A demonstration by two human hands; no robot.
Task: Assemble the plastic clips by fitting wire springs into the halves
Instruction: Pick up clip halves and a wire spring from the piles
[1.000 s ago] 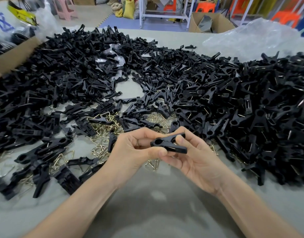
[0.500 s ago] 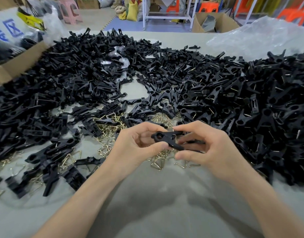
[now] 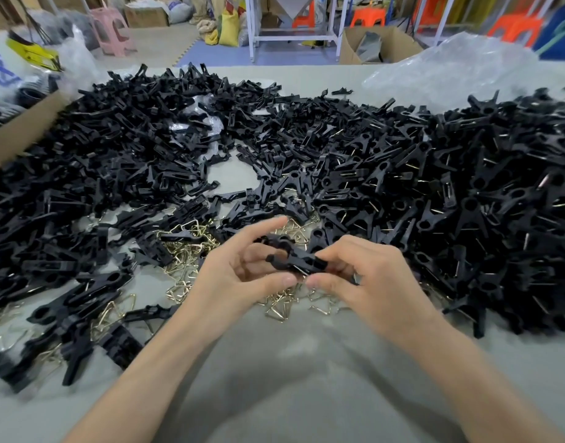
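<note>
Since half a second ago the left forefinger has lifted straight off the work, and the fingers of the right hand have curled closer round the tail of the paired clip halves. The halves are held in the air just above the near edge of the wire springs scattered on the desk. A heap of loose halves lies to the left and a heap of assembled clips to the right. The left hand has its grip closed on the ringed end, thumb beneath and middle fingers behind. The right hand's grip is wrapped round the other end, its thumb tip almost meeting the left thumb. A thin pale glint under the halves may be a spring, but blur hides whether it is seated. The likely trouble lies there: if the halves slide out of line as the thumbs press, the wire could miss its grooves and snap free into the springs below, where it would be lost among them. With the forefinger off, too light a pinch on the ringed end could let the pair twist apart, and too hard a push could nip a fingertip.
</note>
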